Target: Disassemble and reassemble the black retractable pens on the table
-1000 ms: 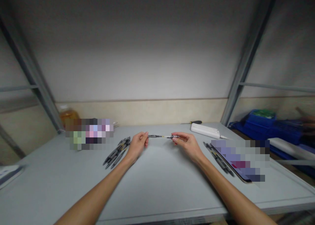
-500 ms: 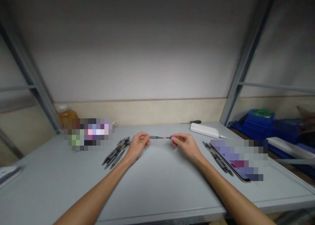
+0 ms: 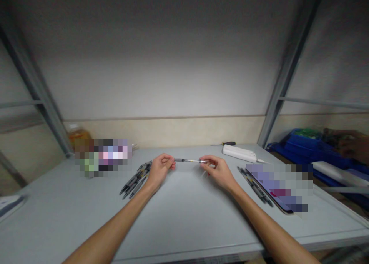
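A pen with a grey barrel is held level above the table between both hands. My left hand is closed, thumb and fingers pinching the barrel. From the barrel's right end runs a thin, shiny pen refill, its far end between the fingertips of my right hand. Small details at those fingertips are hard to make out. Beside my left wrist lies a pile of grey and black pens. More such pens lie to the right of my right forearm.
A white power strip with a cable and a screwdriver lie at the back right. A bottle of amber liquid stands at the back left, near blurred-out items. Blue bins and a person's blurred hand are beyond the right edge.
A longer stretch of thin, shiny refill now shows between my hands. My right fingers have shifted their grip slightly; my left hand stays nearly in place.
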{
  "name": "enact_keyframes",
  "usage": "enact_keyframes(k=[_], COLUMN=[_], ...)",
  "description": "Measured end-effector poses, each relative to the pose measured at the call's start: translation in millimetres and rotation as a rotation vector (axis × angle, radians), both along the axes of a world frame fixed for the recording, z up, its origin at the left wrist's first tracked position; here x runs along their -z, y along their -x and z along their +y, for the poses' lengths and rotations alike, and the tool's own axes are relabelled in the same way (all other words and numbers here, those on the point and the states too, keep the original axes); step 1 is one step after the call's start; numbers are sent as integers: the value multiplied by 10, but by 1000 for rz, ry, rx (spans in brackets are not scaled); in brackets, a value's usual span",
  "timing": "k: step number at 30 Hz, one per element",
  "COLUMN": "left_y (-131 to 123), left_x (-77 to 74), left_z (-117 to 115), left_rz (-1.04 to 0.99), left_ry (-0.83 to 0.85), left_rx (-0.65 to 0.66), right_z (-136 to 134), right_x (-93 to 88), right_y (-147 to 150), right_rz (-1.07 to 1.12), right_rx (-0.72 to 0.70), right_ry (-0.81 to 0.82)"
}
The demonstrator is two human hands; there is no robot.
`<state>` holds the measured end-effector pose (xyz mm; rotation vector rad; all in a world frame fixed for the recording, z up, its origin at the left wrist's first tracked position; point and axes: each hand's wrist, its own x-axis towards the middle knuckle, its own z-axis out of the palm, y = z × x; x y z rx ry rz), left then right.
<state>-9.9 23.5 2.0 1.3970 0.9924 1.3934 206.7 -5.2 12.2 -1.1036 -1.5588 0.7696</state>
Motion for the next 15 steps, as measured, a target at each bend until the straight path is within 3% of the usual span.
enact_keyframes(k=[9,15], left_y=[-34,-11], left_x=[-58,-7], left_z=[-60,-2], left_rz=[4,-59], left_ry=[11,44], left_rx=[42,25], right_z=[-19,-18], right_x=[-1,-23], right_y=[18,-2], right_rz=[-79,0], right_rx=[-43,-19], right_ry=[131,-17])
